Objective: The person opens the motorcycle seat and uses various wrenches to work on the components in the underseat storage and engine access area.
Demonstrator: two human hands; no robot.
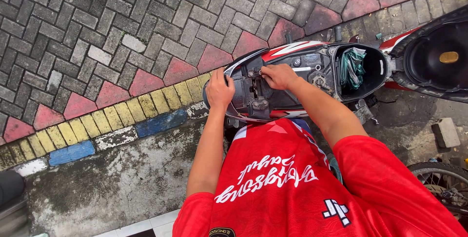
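A scooter [292, 51] with red, white and black panels lies across the view, its seat lifted and its rear frame bare. My left hand [219, 90] is wrapped around the tail end of the scooter body [233, 71]. My right hand [278, 76] rests on the exposed black rear frame [265, 101], its fingertips pinched on a small metal fitting [254, 73] by a bracket. What exactly the fingers pinch is too small to tell. A second metal bracket [258, 104] sits just below the hands. My red shirt [292, 188] fills the lower view.
The raised black seat underside [434, 56] stands at the right. The open storage tub [375, 69] holds a green and white cloth [353, 64]. A painted kerb [117, 115] divides brick paving [97, 32] from stained concrete [131, 178]. A grey block [446, 132] and a spoked wheel [441, 181] lie at the lower right.
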